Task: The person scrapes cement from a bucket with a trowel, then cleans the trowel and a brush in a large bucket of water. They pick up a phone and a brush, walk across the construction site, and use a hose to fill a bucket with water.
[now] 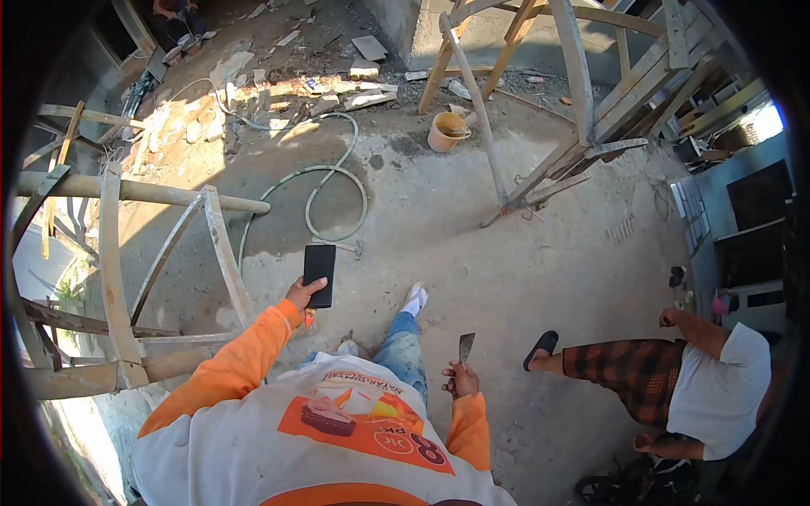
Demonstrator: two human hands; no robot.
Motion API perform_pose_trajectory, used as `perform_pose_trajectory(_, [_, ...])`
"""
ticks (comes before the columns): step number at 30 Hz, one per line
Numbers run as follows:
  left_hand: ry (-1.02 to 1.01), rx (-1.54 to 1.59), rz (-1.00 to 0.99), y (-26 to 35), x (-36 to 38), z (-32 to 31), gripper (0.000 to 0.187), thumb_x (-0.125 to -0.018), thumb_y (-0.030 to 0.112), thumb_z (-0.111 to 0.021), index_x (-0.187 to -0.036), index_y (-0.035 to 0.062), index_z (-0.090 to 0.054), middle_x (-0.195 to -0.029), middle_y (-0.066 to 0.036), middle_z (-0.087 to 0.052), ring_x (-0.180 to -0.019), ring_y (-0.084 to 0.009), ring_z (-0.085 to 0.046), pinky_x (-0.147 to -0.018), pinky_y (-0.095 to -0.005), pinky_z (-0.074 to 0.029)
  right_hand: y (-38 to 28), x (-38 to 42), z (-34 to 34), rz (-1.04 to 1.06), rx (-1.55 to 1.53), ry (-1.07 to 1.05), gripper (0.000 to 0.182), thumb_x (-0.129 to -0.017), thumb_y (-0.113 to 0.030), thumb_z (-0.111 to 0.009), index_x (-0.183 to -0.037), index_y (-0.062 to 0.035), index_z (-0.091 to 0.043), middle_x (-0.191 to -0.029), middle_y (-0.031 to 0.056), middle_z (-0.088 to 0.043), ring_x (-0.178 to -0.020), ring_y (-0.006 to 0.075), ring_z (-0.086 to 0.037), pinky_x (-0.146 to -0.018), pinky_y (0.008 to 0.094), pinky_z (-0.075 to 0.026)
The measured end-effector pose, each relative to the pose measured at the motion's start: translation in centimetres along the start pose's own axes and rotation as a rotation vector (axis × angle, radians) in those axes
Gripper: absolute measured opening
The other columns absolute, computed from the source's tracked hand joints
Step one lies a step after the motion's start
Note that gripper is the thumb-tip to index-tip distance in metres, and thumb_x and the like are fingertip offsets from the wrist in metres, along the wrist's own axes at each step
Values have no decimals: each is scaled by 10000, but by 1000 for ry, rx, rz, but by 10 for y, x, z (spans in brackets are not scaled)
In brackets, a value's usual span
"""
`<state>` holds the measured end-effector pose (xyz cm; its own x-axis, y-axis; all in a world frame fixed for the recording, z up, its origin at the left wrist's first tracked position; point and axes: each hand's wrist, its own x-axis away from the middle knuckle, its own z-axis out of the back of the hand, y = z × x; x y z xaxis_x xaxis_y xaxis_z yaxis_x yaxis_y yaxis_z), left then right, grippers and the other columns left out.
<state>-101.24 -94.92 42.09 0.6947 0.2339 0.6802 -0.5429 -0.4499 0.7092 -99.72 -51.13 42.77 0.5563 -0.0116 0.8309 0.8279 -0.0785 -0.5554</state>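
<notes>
My left hand (302,293) is wrapped round a black smartphone (319,264), its dark screen facing up at me. Just below those fingers shows a small red and orange item (309,319); whether the hand grips it too I cannot make out. Lower and to the right, my right hand (461,382) is closed on a putty knife (466,346). Its flat, stained blade points forward, and the handle is mostly hidden in the fingers. Both hands are above the concrete floor, in front of my printed shirt.
Wooden and bamboo scaffolding stands at left (114,270) and upper right (578,76). A green hose (367,198) lies looped ahead, near a yellowish bucket (447,133). Rubble (215,126) covers the ground farther off. A person (717,388) is at right; another (177,10) is far back.
</notes>
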Motion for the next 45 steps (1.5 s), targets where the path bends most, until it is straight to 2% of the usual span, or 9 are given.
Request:
perform_pose_trajectory(5, [224,-62,180,-34,-118,-28,532,-715,285,-742,-1064,-43,-509,-935,-102,-624,-749,-175,-622,-703,-283,-520,-82,-150,16,-23,214,92,223,-850,-229,-529,-962,-42,-487,-749,91,-593,-419,136,-475,-397,299,-448])
perform_pose_trajectory(7, [317,-66,243,-35,-163,-39,422,-726,273,-730,-1014,17,-559,-837,-52,-624,-665,-151,-586,-619,-259,-494,-118,-202,9,-46,335,134,233,-849,-250,-522,-966,-52,-487,-742,80,-585,-441,153,-485,-409,304,-446])
perform_pose_trajectory(14, [179,186,126,130,-237,-129,346,-745,241,-717,-992,46,-573,-848,-26,-608,-684,-128,-584,-642,-263,-500,-227,-463,-26,-2,1156,-10,257,-863,-313,-507,-960,-79,-461,-729,62,-571,-517,174,-527,-438,336,-422])
perform_pose_trajectory(20, [82,468,291,249,-388,-183,324,-762,231,-706,-989,53,-559,-830,-31,-591,-693,-133,-586,-606,-292,-513,-388,-554,-182,-36,662,71,252,-855,-279,-528,-985,-72,-468,-720,64,-579,-454,161,-479,-408,340,-407])
perform_pose_trajectory(23, [66,454,150,264,-500,-181,321,-773,217,-694,-1006,49,-551,-824,-32,-581,-700,-139,-584,-590,-314,-516,-427,-651,-232,21,652,77,247,-840,-269,-535,-952,-50,-512,-753,76,-610,-466,157,-488,-419,326,-427])
perform_pose_trajectory(28, [380,260,178,249,-623,-101,349,-776,230,-682,-1052,71,-541,-871,-10,-586,-709,-95,-577,-617,-251,-488,-493,-850,-309,-52,248,358,317,-818,-249,-538,-1043,-28,-502,-890,128,-604,-389,154,-395,-449,330,-460])
perform_pose_trajectory(31, [497,32,374,222,-625,-47,355,-769,249,-688,-1033,68,-535,-831,-4,-571,-654,-84,-548,-558,-234,-459,-524,-962,-309,-40,4,484,391,-828,-277,-536,-1110,-19,-454,-946,140,-525,-553,174,-466,-579,407,-521])
perform_pose_trajectory(36, [580,-60,504,193,-591,13,361,-755,269,-701,-1004,78,-522,-790,4,-556,-624,-78,-534,-498,-231,-439,-562,-981,-321,103,-340,304,263,-879,-283,-480,-1033,-70,-488,-650,26,-505,-440,96,-407,-594,337,-504])
perform_pose_trajectory(45, [415,-226,638,270,-613,-17,389,-767,265,-686,-1058,72,-513,-851,-4,-571,-694,-93,-556,-596,-239,-471,-583,-920,-363,-10,-503,-88,135,-841,-173,-433,-788,-76,-511,-523,-18,-413,-425,79,-384,-523,278,-436])
